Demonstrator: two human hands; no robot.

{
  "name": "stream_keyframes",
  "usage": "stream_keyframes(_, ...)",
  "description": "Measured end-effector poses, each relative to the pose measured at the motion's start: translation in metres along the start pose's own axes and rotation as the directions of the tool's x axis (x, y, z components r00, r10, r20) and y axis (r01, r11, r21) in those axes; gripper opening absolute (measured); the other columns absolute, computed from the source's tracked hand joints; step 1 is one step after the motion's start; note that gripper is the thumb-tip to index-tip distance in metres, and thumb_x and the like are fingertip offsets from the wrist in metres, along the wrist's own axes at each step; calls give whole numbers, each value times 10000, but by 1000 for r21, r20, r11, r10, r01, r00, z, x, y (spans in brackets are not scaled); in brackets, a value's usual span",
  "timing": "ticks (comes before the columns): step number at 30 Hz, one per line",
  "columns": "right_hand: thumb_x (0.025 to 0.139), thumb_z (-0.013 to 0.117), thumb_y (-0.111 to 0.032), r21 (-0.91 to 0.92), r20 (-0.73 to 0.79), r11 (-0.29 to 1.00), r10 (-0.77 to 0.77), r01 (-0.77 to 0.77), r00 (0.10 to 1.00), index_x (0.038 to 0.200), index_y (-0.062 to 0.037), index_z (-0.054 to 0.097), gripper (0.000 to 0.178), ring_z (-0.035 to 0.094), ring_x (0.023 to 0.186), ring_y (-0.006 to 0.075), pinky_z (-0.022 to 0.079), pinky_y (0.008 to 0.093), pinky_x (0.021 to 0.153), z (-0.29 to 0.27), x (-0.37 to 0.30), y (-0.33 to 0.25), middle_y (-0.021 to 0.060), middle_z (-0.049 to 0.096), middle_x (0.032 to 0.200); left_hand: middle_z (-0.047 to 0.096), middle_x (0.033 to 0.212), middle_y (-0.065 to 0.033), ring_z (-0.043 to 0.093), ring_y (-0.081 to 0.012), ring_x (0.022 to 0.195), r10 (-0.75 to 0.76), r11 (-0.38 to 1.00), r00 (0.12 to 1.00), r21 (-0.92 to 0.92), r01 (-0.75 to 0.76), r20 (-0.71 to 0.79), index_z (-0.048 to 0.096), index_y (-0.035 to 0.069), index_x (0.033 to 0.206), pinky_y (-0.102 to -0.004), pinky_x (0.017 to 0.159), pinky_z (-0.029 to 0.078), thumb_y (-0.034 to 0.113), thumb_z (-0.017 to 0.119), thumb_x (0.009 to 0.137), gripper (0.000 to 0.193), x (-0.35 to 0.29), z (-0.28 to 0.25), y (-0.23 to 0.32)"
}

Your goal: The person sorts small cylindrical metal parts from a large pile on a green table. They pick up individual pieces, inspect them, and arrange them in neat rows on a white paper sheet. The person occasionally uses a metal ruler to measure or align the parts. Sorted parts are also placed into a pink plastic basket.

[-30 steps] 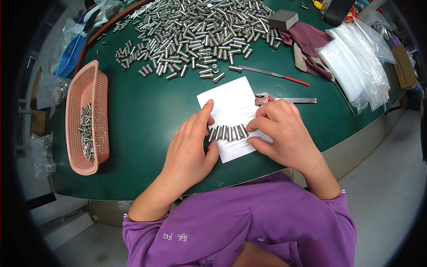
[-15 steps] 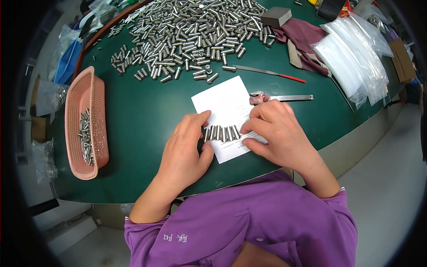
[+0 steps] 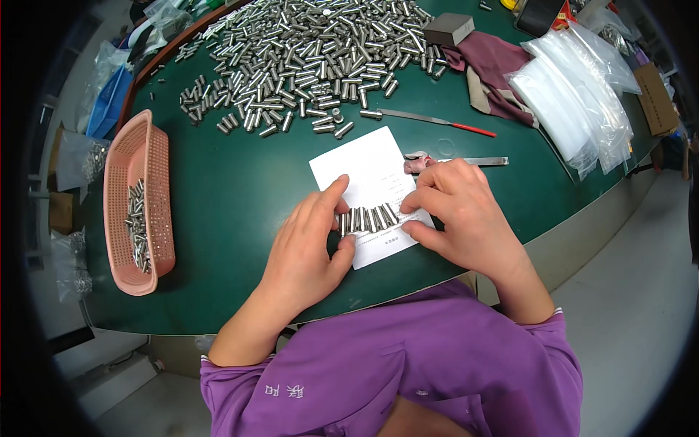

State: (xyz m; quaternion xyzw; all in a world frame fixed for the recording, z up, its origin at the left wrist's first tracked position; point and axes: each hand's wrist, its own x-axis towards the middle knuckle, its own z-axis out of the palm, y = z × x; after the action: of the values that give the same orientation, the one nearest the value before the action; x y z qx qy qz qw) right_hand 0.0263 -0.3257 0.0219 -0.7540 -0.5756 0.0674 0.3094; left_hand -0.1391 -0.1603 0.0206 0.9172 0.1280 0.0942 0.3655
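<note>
A short row of shiny metal pins (image 3: 370, 218), standing side by side, sits over a white printed sheet (image 3: 349, 166). At the row's left end, my left hand (image 3: 304, 237) curls its fingers and thumb around the outermost pin. The fingertips and thumb of my right hand (image 3: 464, 217) close in on the right end, so the row is held between both hands. Part of the end pins is hidden behind the fingers. Just beyond my right hand lies a flat metal tool (image 3: 484, 161) with a pinkish wrapped end.
A big pile of metal pins (image 3: 306, 65) covers the far table. On the left stands a pink plastic basket (image 3: 162, 240) with pins inside. Farther right are a red-handled file (image 3: 473, 130), a grey block (image 3: 448, 29), a maroon cloth (image 3: 491, 62) and clear plastic bags (image 3: 575, 102).
Both hands keep their places around the row of pins, with the left fingers shifted slightly along its left end. The view has moved a little; otherwise the table looks the same.
</note>
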Motion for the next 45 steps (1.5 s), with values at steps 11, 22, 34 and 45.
stream_keyframes(11, 662, 768, -107, -14, -24, 1000, -6, 5, 1000, 854, -106, 652, 224, 514, 933, 237, 395, 373, 851, -3, 0, 2, 26, 533, 902, 550, 1062, -107, 542, -194, 804, 51, 999, 999, -18, -52, -17, 424, 29, 1364, -308, 714, 479, -55, 680, 711, 707, 0, 5, -2)
stream_keyframes(22, 655, 768, -96, -2, -19, 1000, -4, 4, 1000, 856, -112, 662, 228, 515, 932, 238, 389, 371, 861, -3, 0, -1, 25, 533, 895, 518, 1140, -112, 556, -175, 755, 53, 998, 996, 33, -50, -75, 570, 1, 1058, -296, 704, 505, -35, 692, 713, 368, 0, 12, -3)
stream_keyframes(34, 666, 760, -113, 8, -42, 1000, 0, 0, 999, 855, -117, 661, 214, 509, 937, 235, 385, 372, 865, -6, -1, -4, 24, 531, 902, 549, 1068, -51, 538, -105, 768, 15, 988, 991, -151, -35, -133, 587, 16, 1043, -239, 678, 450, -32, 696, 726, 338, 3, 10, -7)
stream_keyframes(45, 704, 735, -153, 27, -145, 998, -54, 58, 988, 856, -115, 651, 177, 502, 924, 233, 389, 378, 836, -9, 11, -5, 22, 531, 908, 600, 1045, -98, 610, -141, 939, -222, 535, 968, -845, 18, -120, 477, 4, 1210, -284, 842, 519, -73, 619, 849, 395, 10, 11, -27)
